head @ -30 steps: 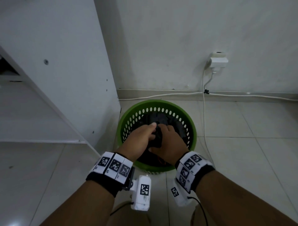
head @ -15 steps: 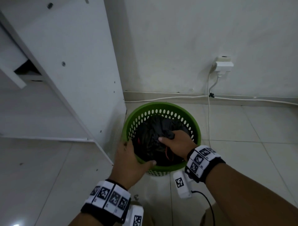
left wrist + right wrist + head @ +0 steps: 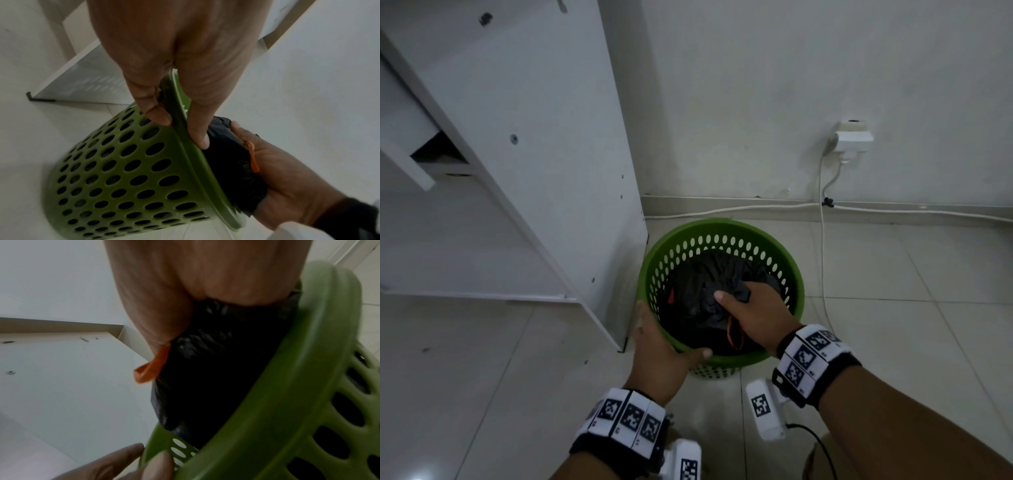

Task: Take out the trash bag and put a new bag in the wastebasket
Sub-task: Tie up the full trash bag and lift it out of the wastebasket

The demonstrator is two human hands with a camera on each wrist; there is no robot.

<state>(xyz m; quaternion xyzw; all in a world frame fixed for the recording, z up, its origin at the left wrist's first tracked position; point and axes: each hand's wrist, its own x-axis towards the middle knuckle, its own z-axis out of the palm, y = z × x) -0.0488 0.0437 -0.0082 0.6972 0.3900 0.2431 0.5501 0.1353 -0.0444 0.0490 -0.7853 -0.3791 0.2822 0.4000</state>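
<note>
A green perforated wastebasket (image 3: 796, 274) stands on the floor by the wall. A black trash bag (image 3: 698, 287) with a red drawstring (image 3: 732, 337) fills it. My right hand (image 3: 751, 310) grips the bunched top of the bag (image 3: 228, 134) inside the basket, the orange-red drawstring (image 3: 151, 368) hanging below my palm. My left hand (image 3: 661, 349) grips the near left rim of the wastebasket (image 3: 144, 178), thumb inside and fingers outside. In the right wrist view the black bag (image 3: 216, 369) rises against the green wastebasket rim (image 3: 298, 386).
A white cabinet (image 3: 534, 154) stands just left of the basket, its corner close to my left hand. White cables (image 3: 822, 260) run along the baseboard and down from a wall socket (image 3: 852, 137) behind the basket on the right. Pale tiled floor (image 3: 893, 325) lies to the right.
My left hand left the bag's top and moved to the near rim of the basket, which it now grips. My right hand kept hold of the bag's gathered top.
</note>
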